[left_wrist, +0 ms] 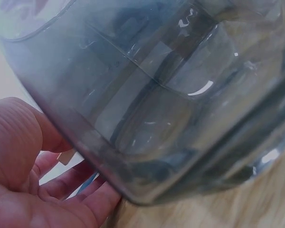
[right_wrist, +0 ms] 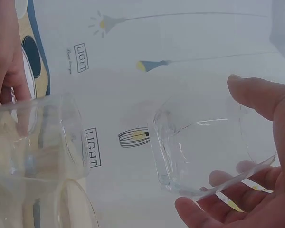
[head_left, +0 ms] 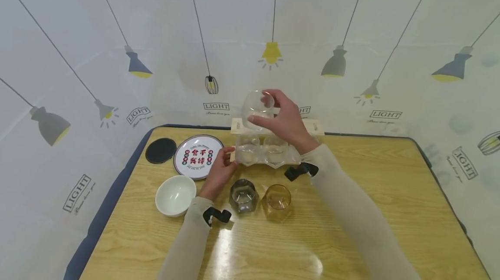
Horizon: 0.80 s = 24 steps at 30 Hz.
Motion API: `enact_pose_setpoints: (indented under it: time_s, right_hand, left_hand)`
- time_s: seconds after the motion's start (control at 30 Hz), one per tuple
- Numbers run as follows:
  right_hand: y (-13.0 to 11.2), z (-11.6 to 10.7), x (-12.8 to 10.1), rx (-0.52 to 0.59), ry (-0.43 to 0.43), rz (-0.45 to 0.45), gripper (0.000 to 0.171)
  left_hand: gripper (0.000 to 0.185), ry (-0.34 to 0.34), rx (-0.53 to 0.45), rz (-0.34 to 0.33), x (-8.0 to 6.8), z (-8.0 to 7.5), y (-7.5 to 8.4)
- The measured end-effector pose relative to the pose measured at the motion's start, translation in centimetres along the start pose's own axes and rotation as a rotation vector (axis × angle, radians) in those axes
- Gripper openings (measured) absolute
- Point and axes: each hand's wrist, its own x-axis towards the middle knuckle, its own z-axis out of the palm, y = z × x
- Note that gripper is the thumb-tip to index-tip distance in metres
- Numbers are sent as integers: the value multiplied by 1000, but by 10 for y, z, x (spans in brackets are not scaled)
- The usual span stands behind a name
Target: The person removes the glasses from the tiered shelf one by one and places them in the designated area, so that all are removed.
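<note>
The right hand (head_left: 287,121) is gripping a clear round glass cup (head_left: 258,108) above the wooden rack (head_left: 273,143); the left hand (head_left: 218,173) is grasping the rack's left end.

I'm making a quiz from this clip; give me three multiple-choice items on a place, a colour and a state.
1. Where is the white bowl?
A. left of the grey glass
B. on the rack
C. on the round printed plate

2. What colour is the glass right of the grey one?
A. blue
B. amber
C. green

3. What is the right hand doing?
A. lying flat on the table
B. holding a clear glass in the air
C. gripping the plate

1 A: the bowl sits on the table beside the left hand.
2 B: it is brownish-yellow.
3 B: fingers curl round the raised glass above the rack.
</note>
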Motion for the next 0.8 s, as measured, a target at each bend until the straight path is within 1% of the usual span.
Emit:
enact_pose_setpoints:
  time_s: [0.17, 0.37, 0.53, 0.67, 0.8]
  right_hand:
    - [-3, -12, -24, 42, -7, -9, 78]
    - [7, -22, -53, 99, -1, -46, 75]
    - [17, -27, -76, 91, 13, -67, 74]
    - [24, -31, -94, 83, 26, -62, 73]
    - [33, -38, -111, 103, 21, -40, 74]
  left_hand:
    - [54, -3, 7, 1, 0, 0, 0]
    - [54, -13, 27, -10, -1, 0, 2]
    - [53, 5, 46, 1, -1, 1, 2]
    - [54, 12, 57, -4, 0, 1, 2]
    - [55, 26, 55, -14, -1, 1, 3]
